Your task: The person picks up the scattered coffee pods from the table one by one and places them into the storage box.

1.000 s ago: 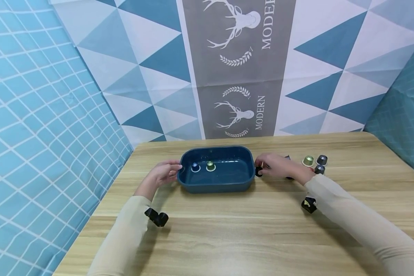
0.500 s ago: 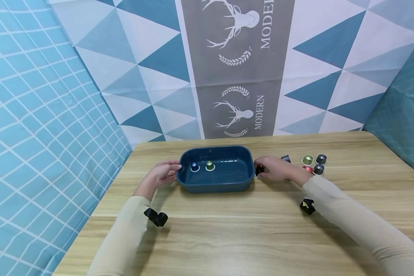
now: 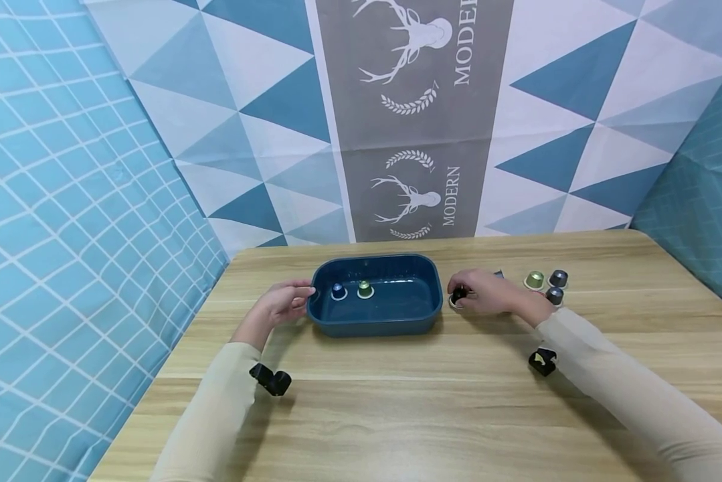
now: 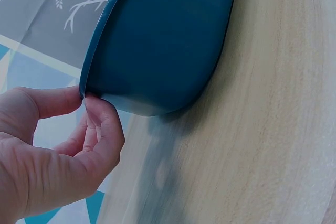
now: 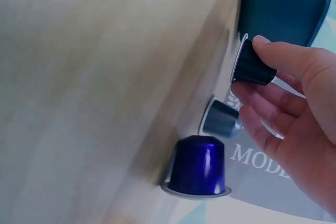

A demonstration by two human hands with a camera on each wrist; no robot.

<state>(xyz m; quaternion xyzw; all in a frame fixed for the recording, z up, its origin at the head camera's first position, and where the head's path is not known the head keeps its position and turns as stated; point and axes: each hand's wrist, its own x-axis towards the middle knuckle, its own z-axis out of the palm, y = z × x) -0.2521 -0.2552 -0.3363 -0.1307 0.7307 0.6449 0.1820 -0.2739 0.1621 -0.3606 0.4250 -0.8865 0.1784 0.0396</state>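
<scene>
My left hand (image 3: 279,304) pinches the left rim of a dark blue rectangular basin (image 3: 375,328); the left wrist view shows thumb and fingertips meeting on its edge. Inside the basin sit a blue coffee capsule (image 3: 338,292) and a green coffee capsule (image 3: 365,289). Just off the basin's right end, my right hand (image 3: 484,291) holds a black coffee capsule (image 5: 253,65) between thumb and fingers, its pale rim turned toward the table in the right wrist view. Close by that hand are a grey capsule (image 5: 220,117) and a shiny blue capsule (image 5: 198,167).
To the right of my right hand stand a green capsule (image 3: 534,280) and two dark capsules, one farther back (image 3: 558,278) and one nearer (image 3: 555,296). A red capsule is mostly hidden behind the wrist. The wooden table (image 3: 397,415) meets a patterned cloth wall (image 3: 421,134) behind.
My right hand has shifted slightly right, away from the basin's end, with the black capsule in its fingers. The left hand stays at the rim, and the basin stays in place.
</scene>
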